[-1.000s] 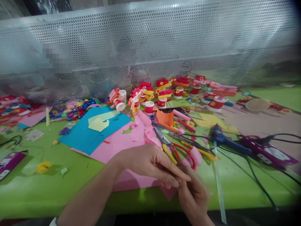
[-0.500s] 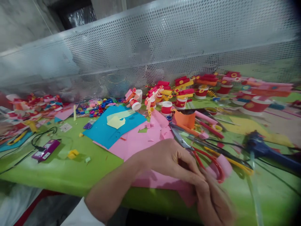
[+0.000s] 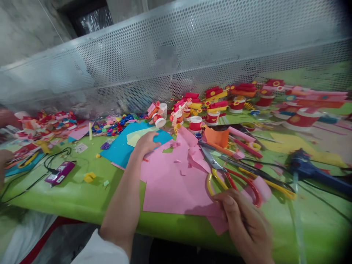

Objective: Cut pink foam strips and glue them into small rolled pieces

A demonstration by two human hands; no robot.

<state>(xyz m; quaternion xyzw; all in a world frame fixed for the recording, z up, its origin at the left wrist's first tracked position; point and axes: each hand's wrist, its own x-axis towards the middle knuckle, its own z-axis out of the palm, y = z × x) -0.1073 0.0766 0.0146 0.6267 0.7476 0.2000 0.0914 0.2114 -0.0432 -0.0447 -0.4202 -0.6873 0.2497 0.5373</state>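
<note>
My left hand point(image 3: 147, 143) reaches over the blue sheet point(image 3: 118, 150), with fingers apart and curved beside a pale yellow paper piece point(image 3: 133, 138). It appears to hold nothing. My right hand point(image 3: 244, 220) is closed in a pinch above the near right corner of a large pink sheet point(image 3: 176, 190). What lies in the pinch, if anything, is hidden. Its fingertips are close to yellow scissor handles point(image 3: 211, 185); whether they touch I cannot tell. Red-handled scissors point(image 3: 257, 194) lie just beyond that hand, blades pointing away. Small pink scraps point(image 3: 183, 172) are scattered on the sheet.
Decorated red paper cups point(image 3: 195, 124) stand along the perforated metal panel point(image 3: 132, 58). A blue glue gun point(image 3: 308, 168) lies at right, a purple power adapter point(image 3: 60, 173) with cables at left. Another person's hand point(image 3: 4, 157) shows at the left edge.
My hands were together at the near right; they are now apart. My left hand has moved away and left to the blue sheet. The yellow scissor handles have come into view.
</note>
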